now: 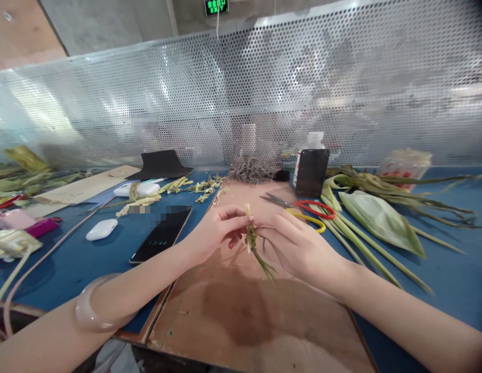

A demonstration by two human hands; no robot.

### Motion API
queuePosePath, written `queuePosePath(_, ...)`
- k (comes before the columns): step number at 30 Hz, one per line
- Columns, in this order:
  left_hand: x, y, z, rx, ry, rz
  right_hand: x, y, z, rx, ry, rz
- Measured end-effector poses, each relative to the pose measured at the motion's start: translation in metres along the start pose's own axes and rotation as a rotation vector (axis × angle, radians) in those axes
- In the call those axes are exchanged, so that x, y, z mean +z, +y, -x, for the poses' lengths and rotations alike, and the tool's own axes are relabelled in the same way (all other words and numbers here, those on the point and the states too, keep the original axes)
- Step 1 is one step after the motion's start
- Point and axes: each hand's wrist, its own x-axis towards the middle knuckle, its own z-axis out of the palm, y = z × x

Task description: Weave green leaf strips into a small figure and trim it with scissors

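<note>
Between my two hands, over the brown board, is a small bundle of knotted green plant strips with thin loose ends hanging down to the right. My left hand pinches its upper part from the left, thumb and forefinger together. From the right, my right hand pinches the same bundle, fingertips nearly meeting the left ones. A pale strip end stands up above the fingers. Scissors with red and yellow handles lie just beyond my right hand.
A phone and a white earbud case lie left. Another phone leans on a bottle at the back. Long green leaves spread at right. Grey cord lies before the perforated metal screen.
</note>
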Motion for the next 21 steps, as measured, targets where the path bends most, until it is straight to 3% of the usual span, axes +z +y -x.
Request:
queuePosePath(6, -0.0003, -0.0001, 0.0001, 0.005, 0.015, 0.038, 0.004, 0.0025, 0.0015, -0.053, 0.059, -0.028)
queuePosePath(15, 0.0014, 0.0001, 0.0016, 0.003, 0.016, -0.009, 0.0003, 0.0012, 0.0011, -0.082, -0.052, -0.042)
queuePosePath(21, 0.0024, 0.0, 0.0027, 0.03, 0.029, -0.065, 0.0025, 0.0022, -0.0005, -0.083, -0.019, -0.032)
